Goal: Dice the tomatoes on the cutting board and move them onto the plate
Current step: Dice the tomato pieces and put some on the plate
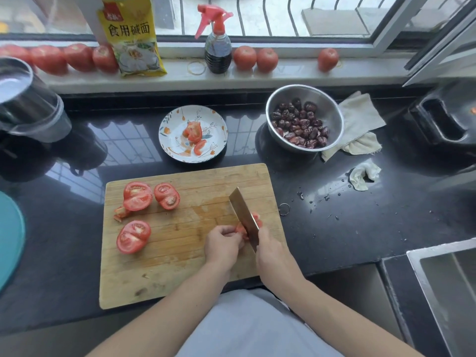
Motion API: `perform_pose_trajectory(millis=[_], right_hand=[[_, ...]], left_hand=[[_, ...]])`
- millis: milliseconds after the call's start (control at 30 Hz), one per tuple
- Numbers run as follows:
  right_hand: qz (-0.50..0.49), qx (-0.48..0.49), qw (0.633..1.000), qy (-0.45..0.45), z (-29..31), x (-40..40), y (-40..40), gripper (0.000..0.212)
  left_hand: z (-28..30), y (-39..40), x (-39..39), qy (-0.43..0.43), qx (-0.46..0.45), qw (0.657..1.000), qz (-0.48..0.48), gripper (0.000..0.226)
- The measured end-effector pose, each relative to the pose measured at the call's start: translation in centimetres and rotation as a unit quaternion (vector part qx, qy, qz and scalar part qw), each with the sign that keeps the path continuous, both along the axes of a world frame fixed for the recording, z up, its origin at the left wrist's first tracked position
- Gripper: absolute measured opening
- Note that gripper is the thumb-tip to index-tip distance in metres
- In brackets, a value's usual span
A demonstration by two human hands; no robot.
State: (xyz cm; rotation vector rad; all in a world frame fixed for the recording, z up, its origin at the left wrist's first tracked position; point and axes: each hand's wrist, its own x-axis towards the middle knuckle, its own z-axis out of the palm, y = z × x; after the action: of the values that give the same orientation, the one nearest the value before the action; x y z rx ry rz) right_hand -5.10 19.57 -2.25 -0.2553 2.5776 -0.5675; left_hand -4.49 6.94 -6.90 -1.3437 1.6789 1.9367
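Counter clutter around the work area

A steel bowl (pixel 332 117) of dates (pixel 300 123) sits at 1 o'clock on the black counter (pixel 360 228), with a beige cloth (pixel 360 117) touching its right side and a crumpled rag (pixel 363 175) at 3 o'clock. A metal ring (pixel 284 209) lies near it. On the sill (pixel 257 74) at 12 o'clock stand a yellow packet (pixel 134 37) and a spray bottle (pixel 217 45) of dark liquid. A blender (pixel 28 99) is at 10 o'clock, a sink (pixel 448 287) at 4 o'clock, a black appliance (pixel 443 119) at 2 o'clock.
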Motion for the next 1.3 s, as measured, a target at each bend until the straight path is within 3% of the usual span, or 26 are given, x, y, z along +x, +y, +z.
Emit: perform_pose_trajectory(millis=[100,233,400,600,700,967,1067,1300], right_hand=[[0.02,-0.001,1.0,-0.002,0.4,-0.6,0.1,0.026],[0.015,0.022,0.999,0.03,2.1,0.3,0.9,0.011],[0.1,0.116,0.987,0.052,3.9,2.6,1.1,0.025],[0.137,0.133,0.981,0.045,3.4,2.8,0.3,0.026],[0.14,0.139,0.98,0.034,3.5,3.2,0.6,0.024],[0.144,0.144,0.969,0.14,2.2,2.9,-0.8,0.034],[0.15,0.162,0.968,0.116,1.4,2.7,-1.5,0.044],[0.131,0.16,0.974,0.098,1.5,3.7,0.1,0.044]], left_hand=[[0.1,0.1,0.0,0.007,0.007,1.0,0.011,0.016],[0.3,0.2,0.1,0.001,0.004,1.0,0.01,0.016],[0.3,0.1,0.1,-0.011,-0.043,0.999,-0.018,0.015],[0.2,0.2,0.1,-0.014,-0.045,0.999,-0.016,0.018],[0.5,0.3,0.0,-0.017,-0.06,0.998,-0.02,0.016],[0.6,0.3,-0.1,-0.033,-0.094,0.994,-0.042,0.014],[0.6,0.1,-0.2,-0.033,-0.098,0.994,-0.045,0.011],[0.4,0.0,-0.2,-0.046,-0.084,0.995,-0.042,0.008]])
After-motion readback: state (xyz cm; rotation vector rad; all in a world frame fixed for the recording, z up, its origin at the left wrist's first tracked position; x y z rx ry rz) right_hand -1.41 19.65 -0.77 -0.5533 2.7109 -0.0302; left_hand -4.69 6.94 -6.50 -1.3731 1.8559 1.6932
